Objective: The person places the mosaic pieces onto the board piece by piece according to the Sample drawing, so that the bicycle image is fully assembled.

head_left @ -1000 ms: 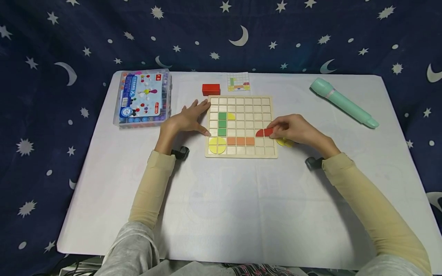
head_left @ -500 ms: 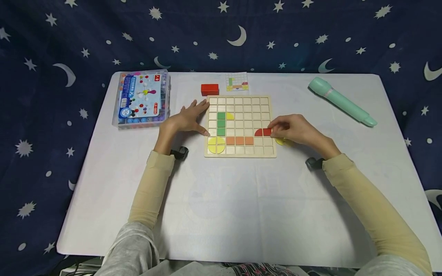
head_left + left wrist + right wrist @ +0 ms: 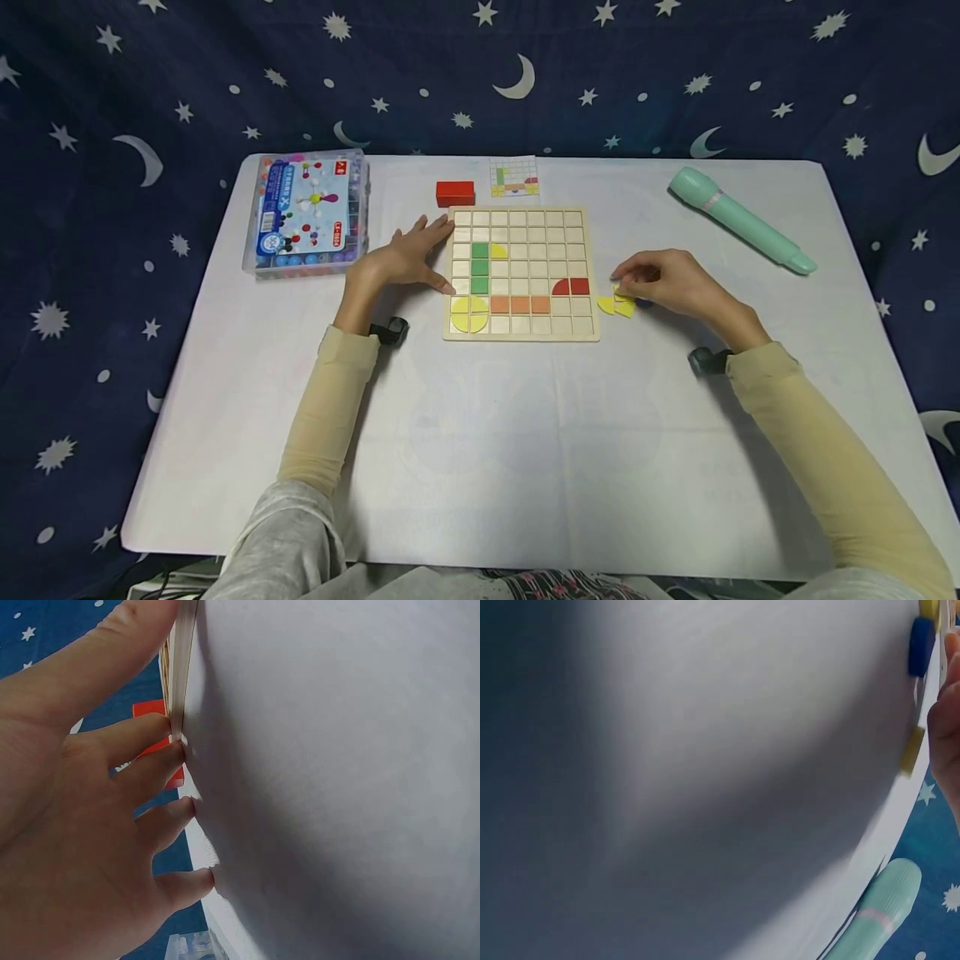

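A wooden grid board lies on the table, bearing green squares, orange squares, a yellow circle of quarter pieces, a single yellow quarter and two red pieces. My left hand touches the board's left edge, its fingers spread, as the left wrist view also shows. Right of the board, my right hand hovers with thumb and index fingertips apart, close over loose yellow pieces. A dark blue piece shows beside them in the right wrist view, partly hidden by the hand in the head view.
Behind the board are a red block and a small printed pattern card. A clear case of colored beads stands back left. A mint-green tube lies back right. A starry dark cloth hangs behind the table.
My right hand has let go of the square red piece, now in the board beside the rounded one, and moved right to the loose yellow pieces. My left hand has stayed at the board's edge.
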{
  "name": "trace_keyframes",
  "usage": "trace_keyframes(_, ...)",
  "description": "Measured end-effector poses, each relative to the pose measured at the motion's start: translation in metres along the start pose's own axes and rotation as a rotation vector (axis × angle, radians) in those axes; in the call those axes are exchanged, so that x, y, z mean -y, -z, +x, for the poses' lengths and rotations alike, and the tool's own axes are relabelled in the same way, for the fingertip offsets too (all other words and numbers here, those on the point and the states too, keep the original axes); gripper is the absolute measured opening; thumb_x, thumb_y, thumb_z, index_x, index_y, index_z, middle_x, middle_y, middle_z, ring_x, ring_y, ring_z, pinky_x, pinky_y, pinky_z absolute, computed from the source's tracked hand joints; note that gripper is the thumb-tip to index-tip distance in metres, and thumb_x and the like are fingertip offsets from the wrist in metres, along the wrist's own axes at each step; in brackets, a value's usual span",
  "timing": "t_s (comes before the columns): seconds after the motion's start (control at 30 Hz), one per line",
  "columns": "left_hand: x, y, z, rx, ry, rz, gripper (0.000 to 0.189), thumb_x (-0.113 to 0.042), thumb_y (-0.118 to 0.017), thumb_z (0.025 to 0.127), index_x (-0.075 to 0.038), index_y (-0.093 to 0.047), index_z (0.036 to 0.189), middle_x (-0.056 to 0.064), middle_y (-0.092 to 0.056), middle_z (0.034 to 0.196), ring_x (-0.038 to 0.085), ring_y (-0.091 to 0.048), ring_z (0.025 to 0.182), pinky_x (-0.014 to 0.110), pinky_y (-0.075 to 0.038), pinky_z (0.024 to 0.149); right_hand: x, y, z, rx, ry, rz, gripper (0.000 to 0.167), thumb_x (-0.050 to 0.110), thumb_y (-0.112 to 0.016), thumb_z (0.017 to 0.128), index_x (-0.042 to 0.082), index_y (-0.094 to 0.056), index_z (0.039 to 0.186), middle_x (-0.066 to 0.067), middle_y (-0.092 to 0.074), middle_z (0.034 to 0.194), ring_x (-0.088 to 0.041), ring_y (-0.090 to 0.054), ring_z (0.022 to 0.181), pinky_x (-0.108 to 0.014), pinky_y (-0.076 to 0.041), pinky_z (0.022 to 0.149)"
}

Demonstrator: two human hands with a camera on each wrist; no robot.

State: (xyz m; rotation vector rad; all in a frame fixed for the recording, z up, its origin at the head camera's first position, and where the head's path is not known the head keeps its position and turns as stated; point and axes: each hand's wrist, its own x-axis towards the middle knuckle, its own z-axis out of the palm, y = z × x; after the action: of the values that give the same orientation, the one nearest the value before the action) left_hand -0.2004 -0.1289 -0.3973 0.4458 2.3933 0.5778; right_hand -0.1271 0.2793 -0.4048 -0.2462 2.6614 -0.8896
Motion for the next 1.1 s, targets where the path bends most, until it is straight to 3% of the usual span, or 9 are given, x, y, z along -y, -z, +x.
trace_keyframes(0.2,-0.0013,0.0008,-0.0010,0.004,0.003,-0.001,0.116,-0.033,-0.088,0.081,-0.022,-0.011,0.167,-0.002,0.002,0.175,0.024,0.013,0.161,0.053,0.010,0.129,-0.0055,0.0012,-0.0039,-0.002,0.008,0.010,0.021,0.015,-0.077,0.092,0.005,-0.077,0.111,-0.009,-0.069,0.090,-0.020,-0.054,0.076,-0.024,-0.045,0.059)
trace_keyframes(0.5,-0.0013,0.0006,-0.0011,0.001,0.000,-0.002,0.117,-0.032,-0.089,0.081,-0.021,-0.011,0.167,-0.001,0.002,0.175,0.024,0.013,0.161,0.053,0.010,0.129,-0.0042,-0.0016,-0.0009,0.012,0.000,-0.030,0.028,0.014,-0.083,0.086,0.002,-0.075,0.110,-0.009,-0.063,0.088,-0.022,-0.051,0.080,-0.026,-0.040,0.064)
trace_keyframes(0.77,-0.0019,0.0005,-0.0003,0.007,-0.009,0.004,0.117,-0.033,-0.088,0.081,-0.021,-0.011,0.167,-0.001,0.002,0.175,0.024,0.013,0.161,0.053,0.010,0.129,-0.0001,-0.0030,0.0002,0.035,-0.009,-0.015,0.024,0.009,-0.082,0.085,0.003,-0.071,0.106,-0.009,-0.060,0.084,-0.023,-0.052,0.080,-0.025,-0.040,0.063)
trace_keyframes(1.1,-0.0004,0.0003,-0.0005,0.011,-0.006,0.004,0.116,-0.033,-0.088,0.082,-0.021,-0.011,0.167,-0.001,0.002,0.175,0.025,0.013,0.161,0.053,0.011,0.129,-0.0020,-0.0070,-0.0031,0.007,0.009,0.010,0.016,0.009,-0.079,0.089,0.006,-0.074,0.104,-0.009,-0.068,0.089,-0.023,-0.056,0.082,-0.023,-0.045,0.066)
